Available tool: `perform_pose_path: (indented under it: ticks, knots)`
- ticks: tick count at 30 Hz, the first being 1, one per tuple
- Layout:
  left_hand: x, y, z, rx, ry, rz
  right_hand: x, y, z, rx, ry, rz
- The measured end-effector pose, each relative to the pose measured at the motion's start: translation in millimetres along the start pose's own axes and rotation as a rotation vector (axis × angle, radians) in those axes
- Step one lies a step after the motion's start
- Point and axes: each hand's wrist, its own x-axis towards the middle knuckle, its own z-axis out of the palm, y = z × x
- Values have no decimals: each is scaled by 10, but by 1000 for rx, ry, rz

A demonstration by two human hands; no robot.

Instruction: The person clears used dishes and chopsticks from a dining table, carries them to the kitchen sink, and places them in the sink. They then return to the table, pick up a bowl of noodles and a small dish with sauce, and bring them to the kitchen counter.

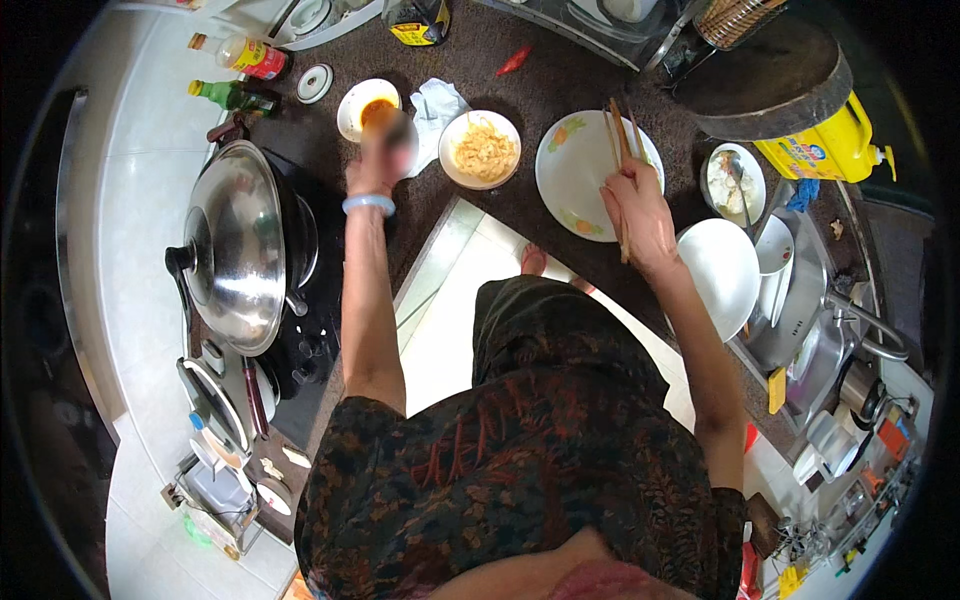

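My left hand [373, 174], with a pale bangle on the wrist, reaches to the near rim of a small white bowl [351, 112] of reddish-brown sauce. A blur covers its fingers, so its grip on the bowl is unclear. Crumpled white paper [435, 112] lies just right of it. My right hand [639, 214] holds several wooden chopsticks [618, 129], tips pointing away from me, over the right side of a large white plate [566, 169] with floral decoration. Between my hands stands a white bowl [448, 163] of pale yellow shredded food [486, 152].
A lidded wok [236, 247] sits on the stove at left, near sauce bottles [251, 56]. At right are a bowl with a spoon [735, 184], a large white bowl [718, 277], the sink [799, 322] and a yellow jug [817, 142]. A red chilli [514, 60] lies behind.
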Motion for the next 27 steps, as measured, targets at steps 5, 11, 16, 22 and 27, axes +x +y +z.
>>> perform_pose_path:
  ticks: [5, 11, 16, 22, 27]
  knots:
    - [-973, -71, 549, 702, -110, 221, -165, -224, -257, 218, 179, 59]
    - [-614, -340, 595, 1114, -67, 222, -481, -346, -468, 315, 305, 138]
    - [-832, -9, 773, 840, -212, -6, -736, -358, -702, 416, 383, 243]
    - [-811, 3, 742, 737, -179, 20, -1069, -215, -931, 704, 495, 438]
    - [-881, 8, 768, 810, -151, 191, -1304, 64, -1220, 857, 616, 495]
